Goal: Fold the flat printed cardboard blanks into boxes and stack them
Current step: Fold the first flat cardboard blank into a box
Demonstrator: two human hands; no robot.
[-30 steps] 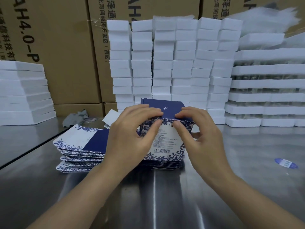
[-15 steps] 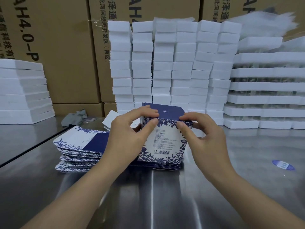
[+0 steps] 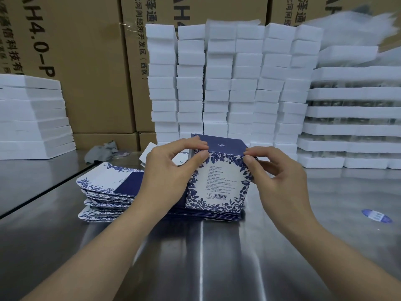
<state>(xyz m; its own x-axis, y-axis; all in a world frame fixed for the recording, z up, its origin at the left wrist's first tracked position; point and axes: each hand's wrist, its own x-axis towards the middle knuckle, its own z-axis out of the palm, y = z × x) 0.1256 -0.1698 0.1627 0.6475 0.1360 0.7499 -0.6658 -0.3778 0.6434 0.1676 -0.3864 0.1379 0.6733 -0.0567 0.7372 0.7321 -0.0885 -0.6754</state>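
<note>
A folded box (image 3: 219, 181) with blue floral print, white text panel and a dark blue top stands upright on a pile of flat printed blanks (image 3: 108, 190) on the steel table. My left hand (image 3: 169, 172) grips the box's upper left corner, thumb on the front face and fingers over the top edge. My right hand (image 3: 280, 181) pinches the upper right corner between thumb and forefinger. The blanks under the box are partly hidden by my left hand and the box.
Tall stacks of white foam blocks (image 3: 230, 83) stand right behind the box. White foam trays (image 3: 351, 118) are piled at the right and white foam sheets (image 3: 32, 116) at the left. Brown cartons (image 3: 86, 61) form the back wall. A blue label (image 3: 376, 215) lies on the table (image 3: 217, 257).
Both hands have slid outward from the middle of the box's top edge to its two upper corners. The dark blue top now lies closed and in full view.
</note>
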